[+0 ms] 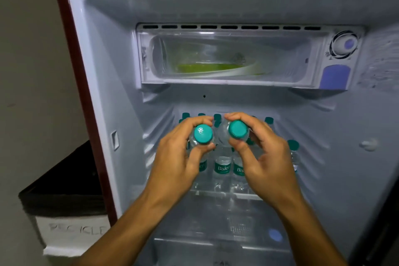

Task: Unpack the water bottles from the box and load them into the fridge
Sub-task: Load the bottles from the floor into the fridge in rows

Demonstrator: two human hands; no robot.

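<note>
Two bare forearms are reaching up from the near edge into the open fridge [103,54], each hand gripping a small water bottle by its shoulder, caps pointing toward the camera. On the left, the left hand [179,157] is curling its fingers over the top of the left bottle [201,136] while the thumb is pressing underneath; its teal cap is showing the letters "Bi". Just beside it, the right hand [265,157] is wrapping its fingers and thumb the same way around the right bottle [236,133], whose ribbed teal cap is nearly touching the other bottle. Beyond the hands, a cluster of teal-capped shelf bottles [222,166] is standing upright on the glass shelf [216,194], their labels reading "Bisleri" in part. Farther up, a clear chiller tray [216,58] is holding something green and blurred. Left of the fridge, a bin [71,218] is carrying faint writing that seems to read "RECYCLE".
</note>
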